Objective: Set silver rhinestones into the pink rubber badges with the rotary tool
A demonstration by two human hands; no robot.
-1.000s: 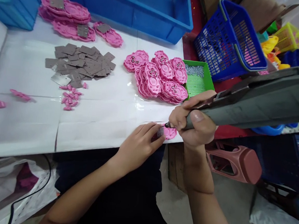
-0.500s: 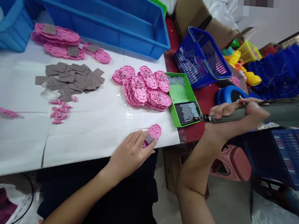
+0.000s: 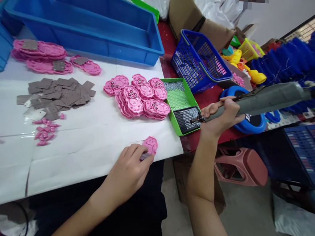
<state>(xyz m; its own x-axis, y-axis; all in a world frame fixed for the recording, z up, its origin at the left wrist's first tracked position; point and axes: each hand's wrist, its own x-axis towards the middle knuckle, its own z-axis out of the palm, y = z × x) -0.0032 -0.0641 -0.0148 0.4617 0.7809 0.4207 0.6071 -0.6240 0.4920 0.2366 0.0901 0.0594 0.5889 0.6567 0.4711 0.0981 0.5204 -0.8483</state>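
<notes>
Left hand (image 3: 127, 175) pinches a pink part (image 3: 151, 144) at the tabletop's (image 3: 90, 145) near edge. Right hand (image 3: 221, 117), wrapped around a screwdriver (image 3: 270, 98), sets its tip in the screw tray (image 3: 179, 99), a pickup that likely demands steady aim.

Person, own-view | L hand (image 3: 127, 173) & R hand (image 3: 219, 119) bare | forearms bare, uncovered to elbow | dark navy clothing (image 3: 128, 217) on torso/lap

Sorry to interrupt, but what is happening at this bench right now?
The person's left hand holds a small pink plastic piece down on the white table near its edge. The right hand grips a grey power screwdriver, its tip at the dark screw grid in the green tray. A heap of pink pieces lies beside that tray.
</notes>
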